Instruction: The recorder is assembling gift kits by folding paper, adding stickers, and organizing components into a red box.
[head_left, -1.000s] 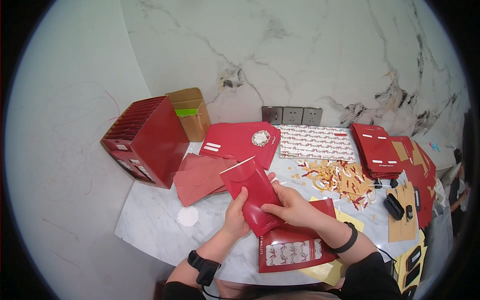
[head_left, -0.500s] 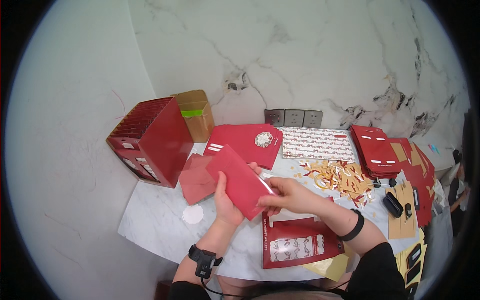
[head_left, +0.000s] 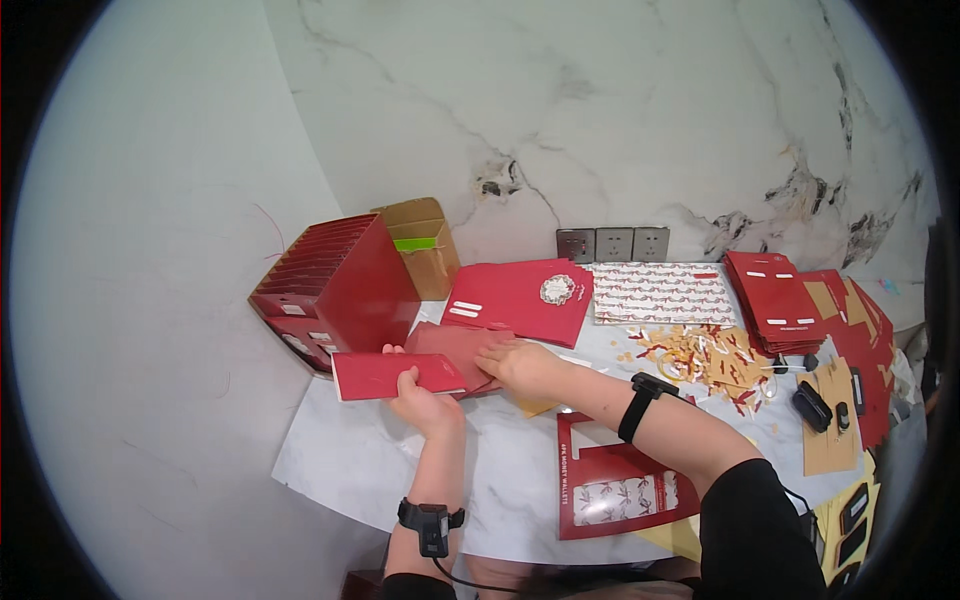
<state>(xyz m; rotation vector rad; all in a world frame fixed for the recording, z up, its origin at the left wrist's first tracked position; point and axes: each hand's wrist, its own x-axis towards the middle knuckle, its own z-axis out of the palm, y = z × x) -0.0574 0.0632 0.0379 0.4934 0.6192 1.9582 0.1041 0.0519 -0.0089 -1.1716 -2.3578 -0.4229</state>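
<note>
My left hand is closed around a red paper money wallet, held flat with its thumb on top. The wallet sits low in front of the red box. To the right of it, my right hand lies palm down, fingers stretched out over several duller red paper envelopes on the table. A red window folder with a patterned insert lies near my right forearm. Part of a yellowish piece shows below my right hand.
A red divided box and a brown carton stand at the back left. Red folders, patterned white sheets, loose paper scraps and stacked red folders line the back. A black case lies at right.
My left hand has carried the wallet left and turned it level, toward the red box. My right hand has let go of the wallet and moved onto the duller envelopes.
</note>
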